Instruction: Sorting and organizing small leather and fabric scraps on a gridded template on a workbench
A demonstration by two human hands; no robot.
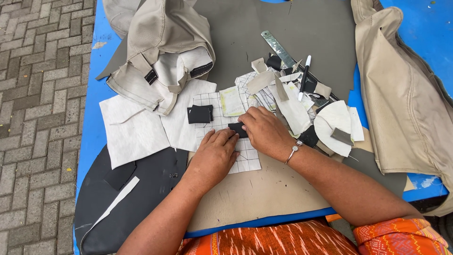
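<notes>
Both my hands rest on a white sheet with a grid pattern (218, 122) lying on a tan board (255, 193). My left hand (215, 156) lies flat on the sheet, its fingertips touching a small black rectangular piece (237, 128). My right hand (264, 132), with a silver bracelet at the wrist, pinches the same black piece from the right side. A second, larger black piece (199, 114) lies on the grid sheet a little to the left, untouched.
A beige fabric cover with black straps (163, 52) lies at the back left, another beige cover (406, 104) at the right. Scraps, a metal ruler (278, 47) and a white pen (304, 78) are piled behind my right hand. White sheets (132, 132) and dark material (141, 193) lie left; paving beyond the blue table edge (89, 137).
</notes>
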